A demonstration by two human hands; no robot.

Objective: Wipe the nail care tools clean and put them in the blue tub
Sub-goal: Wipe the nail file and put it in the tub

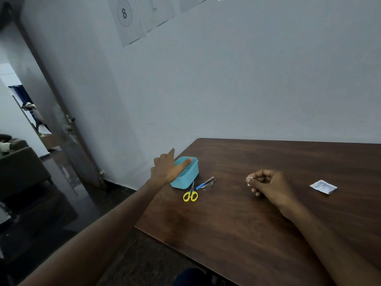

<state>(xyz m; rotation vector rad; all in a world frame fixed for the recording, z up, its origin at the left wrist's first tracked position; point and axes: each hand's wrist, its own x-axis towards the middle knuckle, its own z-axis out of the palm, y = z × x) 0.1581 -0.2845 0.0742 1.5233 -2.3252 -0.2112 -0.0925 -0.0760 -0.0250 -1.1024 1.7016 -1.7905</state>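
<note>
Nail care tools lie on the table (268, 234) untouched: yellow-handled scissors (190, 195) and, just beside them, a nail clipper (206, 183) with a blue part, both close against the near side of the blue tub (185, 178). Starting from the grip: the right hand (268, 186) has its fingers curled and pinches a small white wipe (249, 180) at the fingertips. The left hand (167, 168) has its fingers spread and straight, the thumb lying over the tub's rim, steadying it rather than clasping it. The wipe's torn sachet (323, 186) lies well apart to the right.

My reading is that wiping has not begun; the wipe is ready and a tool must be picked first. The next move calls for the left hand to lift the scissors or clipper and bring it to the wipe.

The tub sits near the table's left corner, so a nudge leftward could tip it off. Bare table between the hands gives ample working room.
</note>
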